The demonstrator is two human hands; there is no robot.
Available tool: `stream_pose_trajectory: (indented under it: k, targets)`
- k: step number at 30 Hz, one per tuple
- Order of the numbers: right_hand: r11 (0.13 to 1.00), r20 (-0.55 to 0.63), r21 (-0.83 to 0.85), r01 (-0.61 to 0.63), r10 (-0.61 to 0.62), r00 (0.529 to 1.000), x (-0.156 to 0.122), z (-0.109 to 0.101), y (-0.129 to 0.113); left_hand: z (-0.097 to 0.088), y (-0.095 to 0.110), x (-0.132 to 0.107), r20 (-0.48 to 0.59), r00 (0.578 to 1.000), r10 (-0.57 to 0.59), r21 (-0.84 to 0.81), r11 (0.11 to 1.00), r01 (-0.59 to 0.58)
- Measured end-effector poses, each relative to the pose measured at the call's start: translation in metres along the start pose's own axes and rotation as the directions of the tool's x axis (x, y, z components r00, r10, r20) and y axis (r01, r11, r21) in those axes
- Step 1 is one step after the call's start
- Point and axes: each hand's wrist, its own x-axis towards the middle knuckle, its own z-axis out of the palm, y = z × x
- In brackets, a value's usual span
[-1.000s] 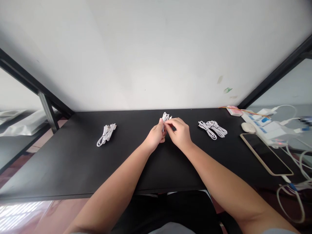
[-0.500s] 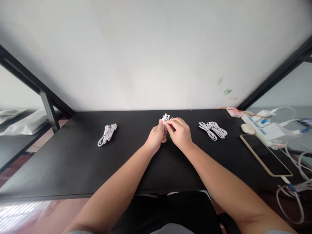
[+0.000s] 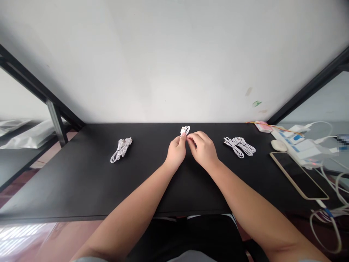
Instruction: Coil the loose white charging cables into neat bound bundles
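Nearby, cable bundles [image 3: 246,148], probably chargers [image 3: 310,147].

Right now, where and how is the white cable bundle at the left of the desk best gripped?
Probably from above, pinching the long sides of the white cable bundle at its dark tie: it lies slanted on the black desk, gathered there, with loops at its near end.

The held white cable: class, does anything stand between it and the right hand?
No other object visibly does. The left hand grips the white cable, partly covering it; the right hand is close beside it, contact unclear.
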Motion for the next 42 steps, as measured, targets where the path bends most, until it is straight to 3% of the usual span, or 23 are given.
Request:
stream_pose_trajectory:
  k: [4, 10, 16, 23, 32, 37, 42]
  targets:
    - [1.000, 0.006, -0.022, 0.003, -0.002, 1.000, 0.001, -0.002, -0.002, -0.001, -0.004, -0.001, -0.042, 0.989, 0.140, 0.161, 0.978, -0.131]
    - [0.996, 0.041, 0.080, -0.030, 0.027, 0.999, 0.000, 0.001, 0.003, -0.001, -0.010, 0.004, -0.009, 0.998, 0.060, 0.165, 0.985, -0.058]
    - [0.991, 0.099, 0.110, -0.080, 0.070, 0.993, -0.001, 0.001, 0.005, -0.002, -0.010, 0.005, -0.011, 0.996, 0.083, 0.202, 0.976, -0.079]
    - [0.970, 0.117, 0.203, -0.135, 0.113, 0.987, -0.003, 0.004, 0.010, -0.002, -0.013, 0.007, -0.016, 0.999, 0.029, -0.003, 1.000, -0.029]
    - [0.826, 0.090, 0.483, -0.290, 0.282, 0.955, -0.004, 0.008, 0.013, 0.000, -0.007, 0.003, 0.055, 0.998, -0.041, -0.231, 0.972, 0.053]
    - [0.867, 0.091, 0.422, -0.263, 0.248, 0.964, -0.003, 0.009, 0.011, -0.002, -0.012, 0.007, -0.011, 1.000, 0.023, -0.116, 0.993, -0.024]
    - [0.884, 0.072, 0.341, -0.319, 0.314, 0.947, -0.005, 0.012, 0.010, -0.006, -0.012, 0.009, -0.015, 0.998, 0.069, 0.045, 0.997, -0.068]
